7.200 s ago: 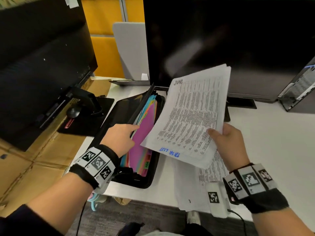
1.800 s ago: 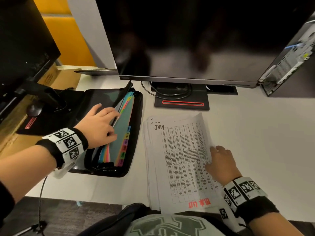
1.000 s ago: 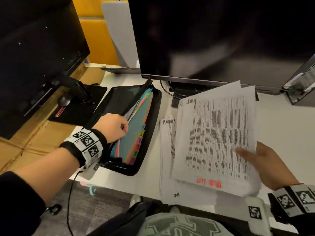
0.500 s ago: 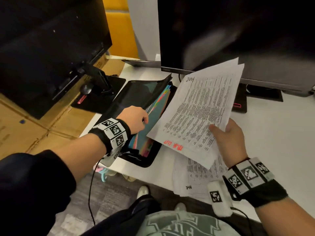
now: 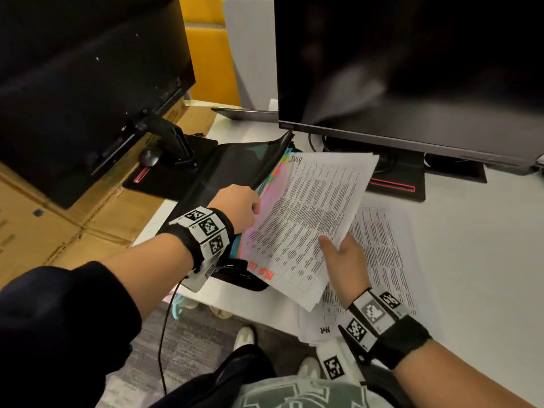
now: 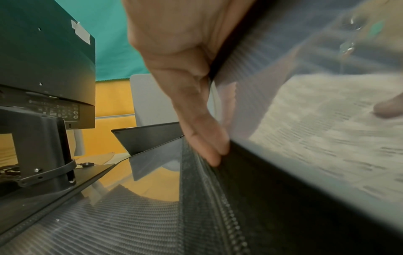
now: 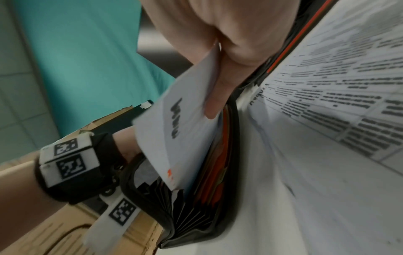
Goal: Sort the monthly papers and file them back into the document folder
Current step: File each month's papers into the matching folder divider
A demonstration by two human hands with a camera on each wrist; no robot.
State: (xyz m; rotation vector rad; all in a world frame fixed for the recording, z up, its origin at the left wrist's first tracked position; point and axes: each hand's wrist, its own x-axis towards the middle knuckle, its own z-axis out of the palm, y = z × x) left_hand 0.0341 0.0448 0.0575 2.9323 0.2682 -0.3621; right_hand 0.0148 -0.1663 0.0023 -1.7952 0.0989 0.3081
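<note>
A black expanding document folder (image 5: 232, 169) lies open on the white desk, with coloured tabbed dividers (image 5: 272, 198) showing inside. My left hand (image 5: 240, 206) grips the folder's front flaps and holds a pocket open; in the left wrist view its thumb (image 6: 202, 138) lies along the black flap (image 6: 272, 181). My right hand (image 5: 343, 257) pinches a printed stack marked "JULY" (image 5: 312, 213) by its lower right edge. The stack is tilted, and its left edge reaches over the open pocket. In the right wrist view the July stack (image 7: 185, 134) dips into the folder (image 7: 202, 215).
A pile of other printed papers (image 5: 385, 260) lies on the desk under my right hand. A large monitor (image 5: 412, 69) and its stand (image 5: 397, 184) are behind. A second monitor (image 5: 82, 78) stands at left on cardboard boxes (image 5: 44, 231). The desk's front edge is close.
My right hand lifted the July stack off the pile and carried it left over the open folder. My left hand stayed at the dividers, holding a pocket open.
</note>
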